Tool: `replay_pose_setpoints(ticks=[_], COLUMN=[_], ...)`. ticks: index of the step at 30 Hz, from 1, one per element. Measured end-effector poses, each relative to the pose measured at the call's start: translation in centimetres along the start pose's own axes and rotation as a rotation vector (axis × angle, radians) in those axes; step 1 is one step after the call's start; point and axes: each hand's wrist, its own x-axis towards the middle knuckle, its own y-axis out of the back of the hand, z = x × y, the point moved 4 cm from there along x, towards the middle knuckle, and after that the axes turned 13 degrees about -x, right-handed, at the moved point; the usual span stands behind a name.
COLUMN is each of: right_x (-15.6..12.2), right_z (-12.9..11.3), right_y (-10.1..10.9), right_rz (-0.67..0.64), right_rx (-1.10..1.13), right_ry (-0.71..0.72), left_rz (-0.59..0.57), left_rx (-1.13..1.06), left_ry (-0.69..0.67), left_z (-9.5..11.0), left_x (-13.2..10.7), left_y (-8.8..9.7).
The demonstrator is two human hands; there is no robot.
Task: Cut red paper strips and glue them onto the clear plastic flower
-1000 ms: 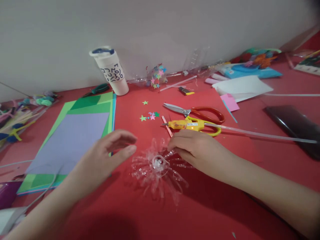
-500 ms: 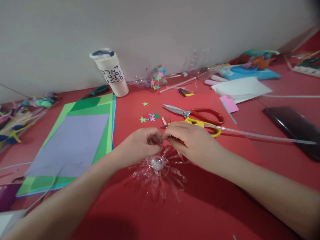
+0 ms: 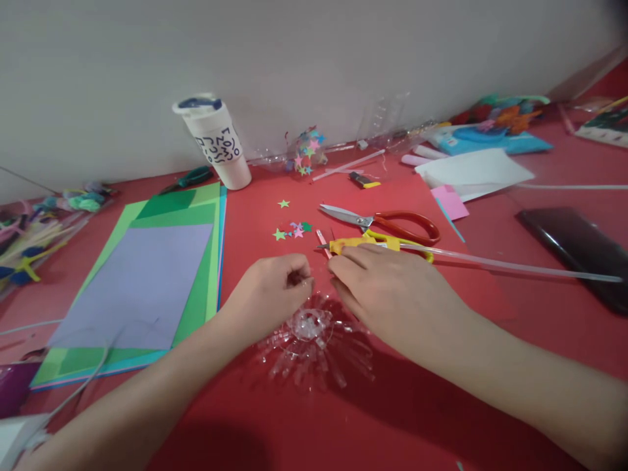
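A clear plastic flower-like piece (image 3: 309, 325) with many thin strips fanning from a round centre is low in front of me, over the red surface. My left hand (image 3: 275, 288) is closed in a pinch at its upper left edge, thumb and index finger together by the strips. On the upper right side is my right hand (image 3: 387, 288), back upward, fingers bent and close together; its fingertips are partly hidden, and what they grip is unclear. Just beyond the right fingers lie a yellow-handled tool (image 3: 363, 244) and red-handled scissors (image 3: 402, 224).
Coloured paper sheets (image 3: 142, 281) lie on the left. Behind them stands a white tumbler (image 3: 218, 147). Small star confetti (image 3: 298, 231) is scattered mid-table. A cutter (image 3: 364, 180), a white sheet (image 3: 475, 175), a dark phone-like object (image 3: 574, 252) and a glue stick (image 3: 520, 267) lie towards the right.
My hands, whose fingertips met above the plastic piece, have moved apart. The right hand is slightly lower, and the clear strips have shifted their spread.
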Motion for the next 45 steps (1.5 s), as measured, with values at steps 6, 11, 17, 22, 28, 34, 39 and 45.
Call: replay_pose_setpoints(ticks=[6,11,17,22,28,34,39,45], right_x=[0.2,0.7,-0.8,-1.5,-1.5,-2.4,-2.5,-2.2], right_z=[-0.2,-0.3,0.8,1.8,1.6,0.4,0.7,0.9], right_y=[-0.5,-0.7,-0.4,-0.6,0.2,0.7,-0.2,0.2], right_rz=[-0.138,-0.213,-0.22,-0.098,-0.082,-0.099,-0.164,-0.053], right_rx=[-0.061,-0.006,0.044,0.331,0.447,0.412,0.416,0.464], right_ry=[-0.107,-0.138,0.01,0.003,-0.037,-0.004,0.044,0.093], left_rz=[0.072,0.102,0.108,0.076,0.063,0.026,-0.022,-0.042], left_rx=[0.078,0.043,-0.059,-0.156,-0.201,-0.288,-0.212,-0.21], left_ry=[-0.03,0.038,0.101,0.157,0.209,0.192,0.118,0.115], left_z=[0.1,0.1,-1.0,-1.8,-1.8,-1.9,-1.8,-1.8], left_x=[-0.5,-0.5,-1.0,-1.8,-2.3,-2.2,-2.4,-2.4], left_y=[-0.1,-0.1,0.4,0.6,0.7,0.4,0.3,0.3])
